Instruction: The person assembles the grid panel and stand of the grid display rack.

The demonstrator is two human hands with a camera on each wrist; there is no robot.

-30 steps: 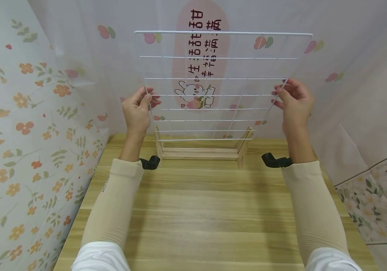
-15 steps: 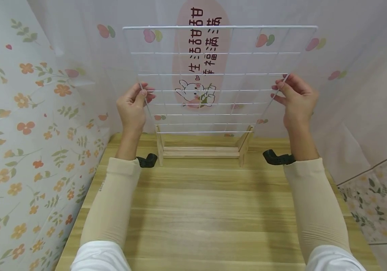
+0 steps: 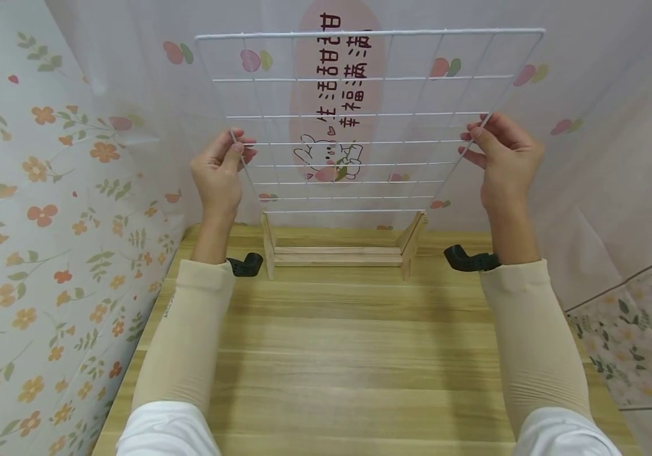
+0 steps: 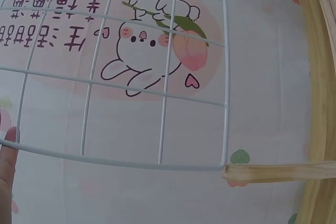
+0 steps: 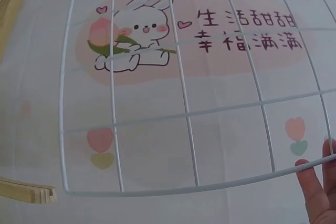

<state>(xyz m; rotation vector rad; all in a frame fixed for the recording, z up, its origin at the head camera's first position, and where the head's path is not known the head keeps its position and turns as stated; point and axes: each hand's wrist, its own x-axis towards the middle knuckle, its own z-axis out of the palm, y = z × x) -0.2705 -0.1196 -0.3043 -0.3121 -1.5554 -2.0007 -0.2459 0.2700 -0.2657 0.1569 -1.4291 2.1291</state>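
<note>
A white wire grid panel [image 3: 371, 33] is held up by both hands, its top edge leaning toward the camera. My left hand [image 3: 217, 174] pinches its left side wire between thumb and fingers. Opposite, my right hand [image 3: 509, 161] pinches the right side wire. Below is a pale wooden stand [image 3: 337, 259] with two slanted uprights. The panel's lower edge is level with the uprights' tops. In the left wrist view one grid corner meets the tip of a wooden upright [image 4: 278, 172]. In the right wrist view the other corner sits just beside an upright's grooved end [image 5: 44, 194].
The stand is on a wood-grain table [image 3: 331, 367], close to the back curtain [image 3: 440, 196] printed with fruit shapes and a rabbit. A flowered curtain [image 3: 46, 240] hangs at the left, and pale cloth [image 3: 633, 190] covers the right. Black wrist cameras [image 3: 246, 265] are worn on both wrists.
The grid panel has risen and looks larger, its lower edge moving up to the tops of the stand's uprights. Both hands have moved up and slightly apart, still pinching its sides.
</note>
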